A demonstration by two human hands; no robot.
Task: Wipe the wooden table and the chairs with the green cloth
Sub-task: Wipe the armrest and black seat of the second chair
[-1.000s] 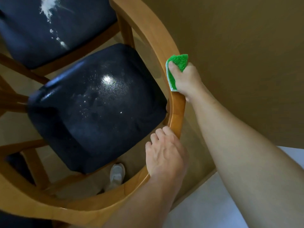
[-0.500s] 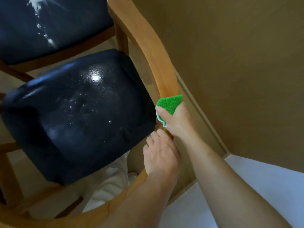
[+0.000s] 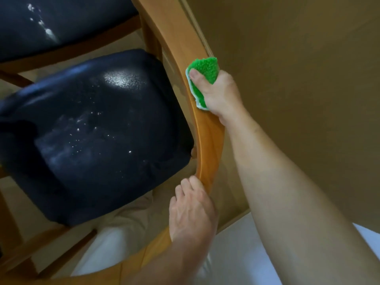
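Observation:
A wooden chair with a curved backrest rail [image 3: 209, 140] and a dark padded seat [image 3: 98, 136] fills the left and centre of the head view. My right hand [image 3: 220, 95] grips the green cloth [image 3: 203, 73] and presses it against the upper part of the rail, thumb on the inner side. Lower down, my left hand [image 3: 191, 210] holds the same rail with its fingers curled over the top edge. White specks and a bright glare patch lie on the seat.
A second chair's dark seat [image 3: 61, 23] with white smears sits at the top left. A tan wall [image 3: 298, 79] rises close behind the backrest on the right. A white surface [image 3: 236, 254] lies at the bottom right, and light trousers show under the seat.
My right hand slid the green cloth down the rail toward my left hand, then back up the rail away from it. My left hand kept its hold on the rail.

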